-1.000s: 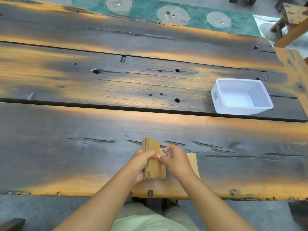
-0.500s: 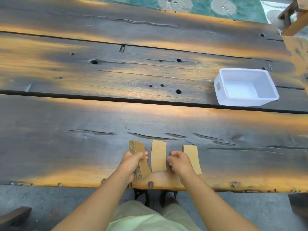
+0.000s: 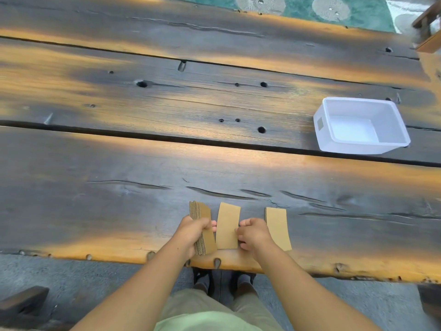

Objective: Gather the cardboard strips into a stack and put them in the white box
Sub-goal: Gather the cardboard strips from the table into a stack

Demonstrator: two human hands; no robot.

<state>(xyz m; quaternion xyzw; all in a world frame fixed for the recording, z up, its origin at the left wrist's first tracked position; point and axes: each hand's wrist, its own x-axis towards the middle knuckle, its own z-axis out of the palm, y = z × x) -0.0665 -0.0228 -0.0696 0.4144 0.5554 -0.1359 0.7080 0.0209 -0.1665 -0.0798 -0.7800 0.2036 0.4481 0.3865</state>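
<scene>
My left hand (image 3: 193, 231) grips a stack of cardboard strips (image 3: 202, 212), held tilted on its edge near the table's front edge. Just right of the stack, a single cardboard strip (image 3: 228, 223) lies flat on the wood. My right hand (image 3: 254, 234) has its fingers curled and pinched at this strip's right edge. Another strip (image 3: 278, 225) lies flat further right, partly hidden by my right wrist. The white box (image 3: 321, 134) stands open and empty far off at the right, across a gap between planks.
The dark plank table (image 3: 143, 187) has holes, cracks and a long gap between boards. A green patterned rug (image 3: 358, 10) lies beyond the far edge. Wooden furniture (image 3: 429, 37) stands at the top right. My feet show under the front edge.
One second ago both hands were together on the stack. They have parted, a single strip now lies flat between them, and my right hand has closed in on that strip's right edge.
</scene>
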